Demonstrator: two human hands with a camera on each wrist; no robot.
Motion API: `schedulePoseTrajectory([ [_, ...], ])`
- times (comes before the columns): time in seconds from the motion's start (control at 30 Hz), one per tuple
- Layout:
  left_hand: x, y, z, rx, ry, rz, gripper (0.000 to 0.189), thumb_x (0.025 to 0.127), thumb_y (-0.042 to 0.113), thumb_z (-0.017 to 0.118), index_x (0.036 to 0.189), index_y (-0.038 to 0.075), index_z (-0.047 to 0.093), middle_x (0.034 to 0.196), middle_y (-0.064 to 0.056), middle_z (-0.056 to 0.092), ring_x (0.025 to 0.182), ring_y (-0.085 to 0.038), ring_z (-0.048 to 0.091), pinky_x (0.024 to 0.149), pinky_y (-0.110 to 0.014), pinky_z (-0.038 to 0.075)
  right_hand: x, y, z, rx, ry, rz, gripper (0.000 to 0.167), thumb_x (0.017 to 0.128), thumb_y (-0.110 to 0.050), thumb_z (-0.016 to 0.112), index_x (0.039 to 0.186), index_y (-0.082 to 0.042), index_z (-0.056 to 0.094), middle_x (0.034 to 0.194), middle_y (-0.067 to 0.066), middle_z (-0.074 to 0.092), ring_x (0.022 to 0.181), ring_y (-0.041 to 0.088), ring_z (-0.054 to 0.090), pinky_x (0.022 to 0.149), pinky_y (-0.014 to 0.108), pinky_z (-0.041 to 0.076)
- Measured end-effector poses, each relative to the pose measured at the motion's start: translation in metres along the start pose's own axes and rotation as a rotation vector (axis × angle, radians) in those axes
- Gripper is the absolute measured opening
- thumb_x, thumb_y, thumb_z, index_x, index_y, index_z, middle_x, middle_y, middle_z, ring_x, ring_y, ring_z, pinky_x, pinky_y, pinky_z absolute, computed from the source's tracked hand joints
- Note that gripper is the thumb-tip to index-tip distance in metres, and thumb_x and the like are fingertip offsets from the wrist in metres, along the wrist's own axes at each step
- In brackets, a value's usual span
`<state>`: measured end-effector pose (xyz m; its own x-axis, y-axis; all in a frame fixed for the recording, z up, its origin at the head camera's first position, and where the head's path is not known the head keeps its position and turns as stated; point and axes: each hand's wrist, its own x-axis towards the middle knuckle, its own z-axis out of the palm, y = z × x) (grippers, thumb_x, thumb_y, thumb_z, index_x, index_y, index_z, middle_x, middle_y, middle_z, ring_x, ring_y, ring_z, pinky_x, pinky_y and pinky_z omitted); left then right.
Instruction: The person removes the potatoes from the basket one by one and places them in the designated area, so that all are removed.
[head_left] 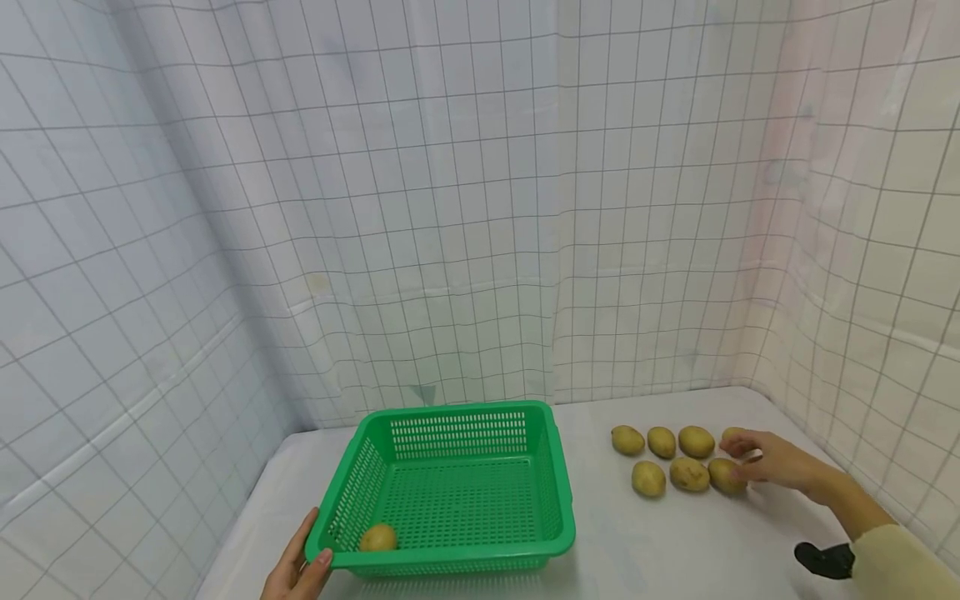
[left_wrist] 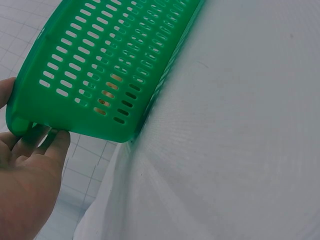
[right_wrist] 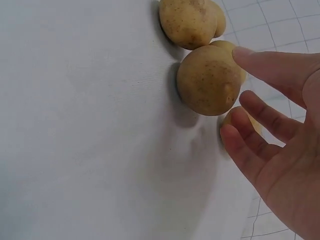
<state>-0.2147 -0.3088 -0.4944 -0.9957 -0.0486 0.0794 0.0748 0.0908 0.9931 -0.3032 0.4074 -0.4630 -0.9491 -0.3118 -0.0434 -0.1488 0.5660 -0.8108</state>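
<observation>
A green plastic basket (head_left: 465, 500) with slotted walls stands on the white table. At its near left corner my left hand (head_left: 295, 565) grips the rim, thumb on top and fingers curled beneath the edge, as the left wrist view also shows. One potato (head_left: 378, 537) lies inside, close to that corner. To the right, several more potatoes sit in two rows. My right hand (head_left: 776, 461) reaches over the right end of the rows, fingers spread around the front-row potato (head_left: 726, 477). In the right wrist view, the thumb and fingers are apart beside a potato (right_wrist: 209, 81).
A back-row potato (head_left: 733, 434) is partly hidden by the right hand. The dark strap end (head_left: 825, 560) hangs by the right sleeve. White gridded sheets (head_left: 465, 208) enclose the table (head_left: 622, 550) at the back and both sides.
</observation>
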Motion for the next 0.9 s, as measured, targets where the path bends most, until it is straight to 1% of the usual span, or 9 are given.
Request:
schedulePoseTrajectory([
  [0.03,0.000,0.000,0.000,0.006,0.003,0.002,0.090,0.105,0.024,0.064,0.163,-0.006,0.002,0.158,-0.040,0.016,0.119,-0.003,0.053,0.096,-0.023,0.050,0.000,-0.001,-0.001,-0.003,0.001,0.001,0.048,0.096,-0.011,0.074,0.134,0.010,0.053,0.132,0.030,0.053,0.121,0.047,0.052,0.085,0.039,0.058],
  [0.1,-0.001,0.000,0.000,0.002,-0.003,0.009,0.089,0.106,0.022,0.063,0.162,-0.007,0.001,0.158,-0.042,0.015,0.129,-0.021,0.049,0.097,-0.024,0.049,0.001,-0.005,-0.002,-0.008,0.005,-0.004,0.047,0.096,-0.011,0.073,0.134,0.010,0.053,0.134,0.031,0.053,0.123,0.048,0.051,0.086,0.039,0.058],
  [0.13,-0.001,0.001,0.000,0.005,-0.001,0.006,0.088,0.106,0.021,0.063,0.163,-0.006,0.001,0.158,-0.041,0.015,0.129,-0.021,0.049,0.095,-0.021,0.049,0.001,-0.007,-0.003,-0.017,0.009,-0.006,0.047,0.096,-0.011,0.072,0.134,0.010,0.054,0.134,0.031,0.053,0.123,0.048,0.051,0.087,0.038,0.057],
  [0.2,-0.001,0.001,0.000,0.017,0.008,0.007,0.086,0.106,0.020,0.062,0.162,-0.007,0.003,0.157,-0.041,0.017,0.135,-0.039,0.039,0.094,-0.021,0.049,0.002,-0.011,-0.003,-0.034,0.014,-0.013,0.047,0.096,-0.011,0.073,0.134,0.009,0.055,0.134,0.031,0.053,0.124,0.049,0.050,0.088,0.040,0.057],
  [0.27,-0.001,0.001,0.000,0.016,0.003,0.006,0.085,0.107,0.019,0.061,0.162,-0.007,0.001,0.157,-0.042,0.015,0.137,-0.050,0.027,0.094,-0.021,0.049,0.004,-0.016,-0.004,-0.048,0.018,-0.014,0.047,0.095,-0.011,0.074,0.133,0.008,0.056,0.134,0.029,0.054,0.124,0.048,0.051,0.089,0.043,0.056],
  [0.47,-0.001,0.001,0.000,0.013,-0.009,0.006,0.085,0.107,0.019,0.060,0.163,-0.006,0.001,0.158,-0.042,0.014,0.137,-0.049,0.026,0.094,-0.020,0.049,0.008,-0.028,-0.001,-0.071,0.004,-0.024,0.047,0.095,-0.012,0.074,0.134,0.007,0.056,0.134,0.028,0.053,0.123,0.048,0.051,0.093,0.051,0.054],
  [0.6,-0.001,0.002,0.000,0.025,0.003,0.002,0.085,0.107,0.019,0.061,0.162,-0.007,0.002,0.158,-0.042,0.016,0.136,-0.047,0.032,0.094,-0.021,0.050,0.012,-0.035,0.001,-0.075,-0.001,-0.048,0.046,0.095,-0.011,0.073,0.134,0.007,0.056,0.133,0.025,0.055,0.123,0.047,0.051,0.091,0.044,0.055],
  [0.77,-0.001,0.002,0.000,0.021,0.006,-0.012,0.086,0.106,0.020,0.062,0.163,-0.006,0.003,0.159,-0.040,0.014,0.137,-0.047,0.028,0.095,-0.021,0.050,0.018,-0.040,0.005,-0.071,-0.026,-0.063,0.047,0.096,-0.013,0.074,0.135,0.006,0.056,0.132,0.024,0.055,0.119,0.042,0.055,0.087,0.039,0.055],
  [0.9,-0.001,0.001,-0.001,0.007,0.000,-0.016,0.086,0.106,0.019,0.062,0.163,-0.005,0.003,0.160,-0.040,0.013,0.133,-0.028,0.043,0.095,-0.020,0.049,0.023,-0.049,0.008,-0.067,-0.042,-0.055,0.047,0.097,-0.014,0.074,0.136,0.004,0.056,0.132,0.024,0.055,0.116,0.040,0.058,0.090,0.044,0.055],
])
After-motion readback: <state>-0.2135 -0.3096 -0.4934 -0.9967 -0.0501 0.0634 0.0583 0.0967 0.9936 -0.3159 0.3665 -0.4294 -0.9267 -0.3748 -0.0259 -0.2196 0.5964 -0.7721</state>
